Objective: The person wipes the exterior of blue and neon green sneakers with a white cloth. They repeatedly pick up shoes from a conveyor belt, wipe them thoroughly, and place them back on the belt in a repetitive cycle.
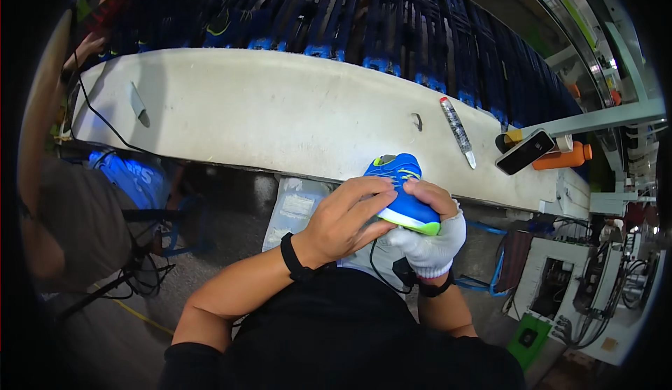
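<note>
Between my hands is a blue sneaker point(418, 207) with yellow-green laces and a white and lime sole, its toe pointing toward me and its opening away. My bare left hand point(350, 216) lies along its left side, fingers over the upper and thumb near the toe. Wrapped around the right side is my right hand point(435, 237), in a white glove that leaves the thumb and finger area partly bare. The shoe is held at the near edge of the pale worktable point(259, 103). Its underside is hidden by my hands.
A red-capped marker-like tool point(458, 132), a small dark scrap point(418, 121) and a knife-like blade point(139, 104) lie on the table. At right are a phone point(525, 152) and an orange bottle point(564, 157). A dark blue slatted conveyor point(378, 19) runs behind. Another person point(59, 236) sits left.
</note>
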{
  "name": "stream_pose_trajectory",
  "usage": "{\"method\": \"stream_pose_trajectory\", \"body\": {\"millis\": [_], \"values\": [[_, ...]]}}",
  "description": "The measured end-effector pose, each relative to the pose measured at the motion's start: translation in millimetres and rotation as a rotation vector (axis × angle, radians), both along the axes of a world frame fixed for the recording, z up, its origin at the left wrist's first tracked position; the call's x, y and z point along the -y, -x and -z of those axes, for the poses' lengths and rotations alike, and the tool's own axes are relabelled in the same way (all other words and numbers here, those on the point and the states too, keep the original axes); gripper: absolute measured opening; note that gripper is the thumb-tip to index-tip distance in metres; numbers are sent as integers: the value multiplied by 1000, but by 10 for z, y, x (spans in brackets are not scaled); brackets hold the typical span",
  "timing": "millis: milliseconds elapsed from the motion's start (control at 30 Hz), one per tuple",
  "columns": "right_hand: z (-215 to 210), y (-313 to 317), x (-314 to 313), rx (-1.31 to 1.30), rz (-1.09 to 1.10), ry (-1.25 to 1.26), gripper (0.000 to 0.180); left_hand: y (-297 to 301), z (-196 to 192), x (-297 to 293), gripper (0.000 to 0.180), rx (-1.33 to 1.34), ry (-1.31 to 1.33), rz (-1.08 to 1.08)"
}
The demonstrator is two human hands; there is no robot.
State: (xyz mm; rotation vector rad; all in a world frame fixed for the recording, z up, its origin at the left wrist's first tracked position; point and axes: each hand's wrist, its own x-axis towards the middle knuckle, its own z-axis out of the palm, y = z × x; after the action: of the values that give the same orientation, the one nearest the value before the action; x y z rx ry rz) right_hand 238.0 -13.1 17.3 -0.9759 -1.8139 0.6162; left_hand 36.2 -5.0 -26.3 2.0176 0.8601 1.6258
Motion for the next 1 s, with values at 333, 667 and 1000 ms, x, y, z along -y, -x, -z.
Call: {"method": "stream_pose_trajectory", "body": {"millis": [333,667,1000], "values": [[70,21,-69,-201,48,46,73,-15,2,-4,46,42,53,27],[89,-170,-194,-101,-124,-52,57,132,21,-183,47,-110,158,132],[226,117,-145,-743,58,189,40,569,-26,-250,52,-455,-28,-70]]}}
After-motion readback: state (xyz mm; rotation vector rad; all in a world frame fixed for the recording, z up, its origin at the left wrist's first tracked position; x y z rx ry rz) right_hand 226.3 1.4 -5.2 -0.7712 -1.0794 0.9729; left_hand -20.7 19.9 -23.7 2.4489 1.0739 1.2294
